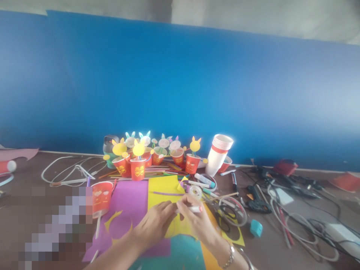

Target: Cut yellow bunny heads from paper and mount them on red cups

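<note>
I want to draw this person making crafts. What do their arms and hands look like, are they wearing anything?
Both arms are bare: no sleeves show, no gloves. The left hand and its wrist wear nothing visible. Behind the right hand, the wrist has a silvery link bracelet, with a thin bangle just behind it. Rings are too blurry to tell.

Paper and plastic all over a matt brown table.
The yellow sheet and purple sheet look like smooth, matt paper; the pen is glossy white plastic; the bracelet glints like metal.
</note>
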Demonstrator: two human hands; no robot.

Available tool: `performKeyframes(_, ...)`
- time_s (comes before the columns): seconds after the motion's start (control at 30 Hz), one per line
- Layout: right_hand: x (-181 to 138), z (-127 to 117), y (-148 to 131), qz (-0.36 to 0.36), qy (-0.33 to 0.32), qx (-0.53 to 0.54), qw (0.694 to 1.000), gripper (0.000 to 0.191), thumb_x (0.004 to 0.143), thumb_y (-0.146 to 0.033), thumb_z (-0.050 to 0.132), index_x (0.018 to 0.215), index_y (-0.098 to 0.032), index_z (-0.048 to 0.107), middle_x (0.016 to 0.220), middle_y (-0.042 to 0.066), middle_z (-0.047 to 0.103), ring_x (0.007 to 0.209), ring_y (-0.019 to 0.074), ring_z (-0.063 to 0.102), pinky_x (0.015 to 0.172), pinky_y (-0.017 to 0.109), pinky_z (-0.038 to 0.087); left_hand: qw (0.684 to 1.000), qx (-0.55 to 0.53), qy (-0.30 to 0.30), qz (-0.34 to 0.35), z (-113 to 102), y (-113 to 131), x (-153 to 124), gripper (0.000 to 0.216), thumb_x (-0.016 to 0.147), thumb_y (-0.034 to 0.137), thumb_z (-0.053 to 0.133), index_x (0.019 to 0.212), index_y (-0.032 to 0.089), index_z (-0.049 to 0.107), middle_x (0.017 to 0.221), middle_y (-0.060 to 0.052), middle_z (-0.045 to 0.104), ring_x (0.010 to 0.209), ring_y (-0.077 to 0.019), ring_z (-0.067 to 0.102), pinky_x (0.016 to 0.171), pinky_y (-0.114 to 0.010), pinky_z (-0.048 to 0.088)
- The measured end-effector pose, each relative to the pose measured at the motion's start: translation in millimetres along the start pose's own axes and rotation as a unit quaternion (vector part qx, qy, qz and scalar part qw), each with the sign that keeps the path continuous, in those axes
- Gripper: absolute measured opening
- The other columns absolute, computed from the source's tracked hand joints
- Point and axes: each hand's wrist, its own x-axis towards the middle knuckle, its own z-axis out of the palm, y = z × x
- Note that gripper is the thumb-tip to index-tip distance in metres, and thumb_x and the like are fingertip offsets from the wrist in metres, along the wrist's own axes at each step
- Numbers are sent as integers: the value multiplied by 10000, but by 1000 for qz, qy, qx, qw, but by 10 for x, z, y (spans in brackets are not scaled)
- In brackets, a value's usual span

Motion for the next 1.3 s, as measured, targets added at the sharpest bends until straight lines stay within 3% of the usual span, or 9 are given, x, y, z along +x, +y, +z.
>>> performKeyframes(0.2,-42,-37,-79,-2,22,-15,1000,386,814,-532,542,616,-205,487,543,-28,504,519,127,461,496,253,377,998,-56,7,-28,-36,-31,-1,272,965,320,330,1131,257,535,863,-15,643,727,-136,600,673,-219,435)
performKeyframes(0.3,-32,-124,-171,5,59,-28,998,380,804,-564,531,674,-208,553,563,-5,558,578,163,520,540,271,402,985,-77,89,-127,-52,-108,8,332,922,420,392,1174,237,508,664,45,517,575,-122,497,577,-223,393)
performKeyframes(0.37,17,-186,-195,32,88,-8,996,370,815,-559,519,800,-202,616,674,29,639,693,193,580,603,280,425,957,-120,165,-204,-61,-159,33,369,909,456,383,1165,217,498,636,64,412,566,-115,435,563,-224,381)
performKeyframes(0.43,88,-213,-166,59,86,36,994,356,810,-537,541,809,-191,628,730,41,660,729,190,594,619,273,429,929,-203,194,-242,-59,-196,65,399,895,499,375,1140,206,489,648,70,346,572,-108,396,563,-222,398)
performKeyframes(0.57,205,-116,29,117,24,82,989,232,724,-377,631,630,-195,520,498,-35,540,470,112,467,475,236,352,887,-349,146,-265,-12,-245,98,425,866,542,386,1095,194,467,674,69,312,597,-105,371,610,-243,454)
performKeyframes(0.67,217,9,209,135,-16,39,990,168,697,-318,571,617,-227,456,461,-55,502,425,119,440,423,236,314,903,-301,142,-272,33,-291,85,362,882,507,388,1012,188,500,696,53,373,653,-120,406,666,-255,426)
performKeyframes(0.8,183,91,369,63,3,-84,995,251,721,-324,506,548,-252,340,447,-66,375,431,133,402,422,252,315,916,-267,138,-267,65,-348,70,340,909,475,353,1021,195,511,738,39,431,700,-133,435,694,-263,391)
performKeyframes(0.97,175,89,458,34,14,-157,987,239,737,-323,494,561,-260,346,487,-50,412,473,149,426,471,272,381,909,-278,139,-278,70,-362,82,344,917,463,341,1050,189,501,713,43,420,670,-133,415,657,-259,363)
performKeyframes(1.3,177,128,433,68,-5,-99,993,241,708,-309,517,549,-258,342,464,-58,435,467,151,525,448,248,413,909,-283,143,-271,64,-357,89,306,918,460,364,993,199,506,714,43,423,668,-130,406,640,-247,337)
